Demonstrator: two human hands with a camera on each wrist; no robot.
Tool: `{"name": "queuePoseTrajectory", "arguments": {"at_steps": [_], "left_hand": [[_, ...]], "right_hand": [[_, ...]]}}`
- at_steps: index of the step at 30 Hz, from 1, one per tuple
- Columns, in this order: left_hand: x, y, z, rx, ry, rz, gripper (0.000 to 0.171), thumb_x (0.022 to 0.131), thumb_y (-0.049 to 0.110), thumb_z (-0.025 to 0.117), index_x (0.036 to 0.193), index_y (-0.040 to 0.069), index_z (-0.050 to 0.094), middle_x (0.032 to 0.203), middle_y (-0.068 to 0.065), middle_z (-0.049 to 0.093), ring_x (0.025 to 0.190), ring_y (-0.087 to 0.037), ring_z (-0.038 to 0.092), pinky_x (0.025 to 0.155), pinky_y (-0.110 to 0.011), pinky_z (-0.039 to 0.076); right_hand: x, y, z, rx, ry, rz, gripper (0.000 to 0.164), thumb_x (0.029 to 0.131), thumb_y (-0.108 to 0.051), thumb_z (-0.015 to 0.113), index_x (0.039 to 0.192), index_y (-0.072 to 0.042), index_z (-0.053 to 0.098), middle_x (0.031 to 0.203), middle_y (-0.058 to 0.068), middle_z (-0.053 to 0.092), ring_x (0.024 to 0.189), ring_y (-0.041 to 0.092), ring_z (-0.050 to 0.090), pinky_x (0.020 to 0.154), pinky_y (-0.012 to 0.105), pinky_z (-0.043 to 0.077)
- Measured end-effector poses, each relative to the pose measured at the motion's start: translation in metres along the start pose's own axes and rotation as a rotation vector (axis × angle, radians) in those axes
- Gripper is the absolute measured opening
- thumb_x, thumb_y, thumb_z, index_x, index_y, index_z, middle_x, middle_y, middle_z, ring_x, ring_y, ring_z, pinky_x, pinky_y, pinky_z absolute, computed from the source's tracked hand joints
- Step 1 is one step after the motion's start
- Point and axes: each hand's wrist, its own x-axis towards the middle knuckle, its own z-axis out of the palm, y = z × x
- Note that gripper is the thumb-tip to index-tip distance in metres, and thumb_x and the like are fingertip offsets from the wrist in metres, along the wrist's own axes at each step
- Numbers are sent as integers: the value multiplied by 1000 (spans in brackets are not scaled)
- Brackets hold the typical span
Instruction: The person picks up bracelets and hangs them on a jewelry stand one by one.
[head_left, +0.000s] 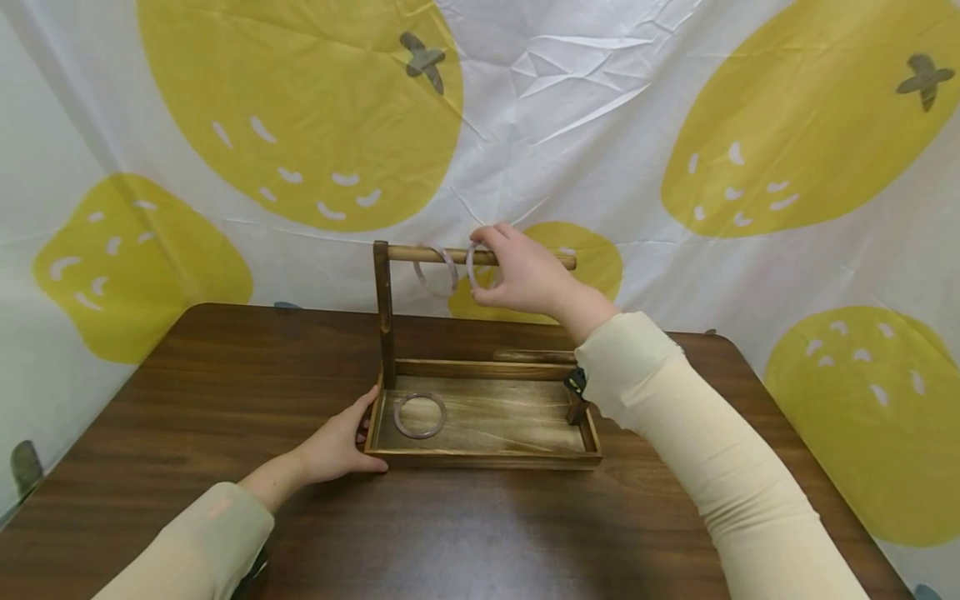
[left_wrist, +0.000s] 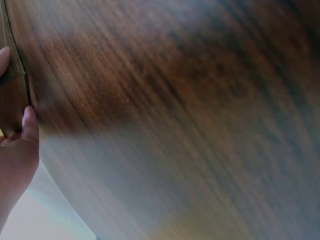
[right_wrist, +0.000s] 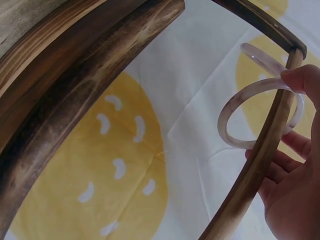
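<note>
My right hand pinches a pale, marbled bangle between thumb and fingers. That bangle encircles the upper bar of a wooden bangle stand. Farther left on the same bar hangs a second bangle, close to the upright post. Inside the stand's tray base lies a third bangle, flat near the left end. My left hand holds the tray's left end, its thumb along the front corner and its fingers at the side. Only part of this hand shows in the left wrist view.
A lower wooden bar sits behind the tray, its right part hidden by the right sleeve. The short post stands at the tray's right end. Behind the brown table hangs a white cloth with yellow fruit prints.
</note>
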Motion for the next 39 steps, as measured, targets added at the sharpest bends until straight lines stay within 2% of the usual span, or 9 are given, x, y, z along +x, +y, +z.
{"name": "queuePoseTrajectory", "arguments": {"at_steps": [7,25,29,34,39], "left_hand": [[0,-1,0,-4,0,-6,110,69,13,83,148,-5,8,126,-32,46,107,-37,58,87,-43,52],[0,0,1,7,6,-3,110,69,12,83,147,-6,8,122,-30,49,104,-36,59,87,-42,52],[-1,1,1,11,9,-6,110,69,13,83,147,-6,9,122,-31,50,104,-36,59,87,-43,52],[0,1,2,16,11,0,109,69,12,83,147,-7,9,123,-31,49,105,-37,59,87,-43,52],[0,0,2,8,8,12,110,69,12,83,147,-6,8,125,-32,46,106,-38,57,87,-44,51]], "right_hand": [[0,1,2,-36,6,-13,68,77,-31,68,135,-8,42,127,8,51,110,23,53,94,40,46],[0,-2,4,-100,-17,-6,69,79,-34,67,135,-7,39,128,9,49,112,25,52,94,42,46],[-3,-1,3,-124,3,-23,75,80,-40,67,140,-8,36,138,11,43,123,28,46,103,43,40],[-9,0,1,-151,50,-28,84,80,-50,66,146,-13,30,150,15,27,137,33,28,115,46,23],[-15,-1,1,-141,88,-52,87,79,-58,64,146,-15,30,151,14,26,139,32,25,115,48,21]]}}
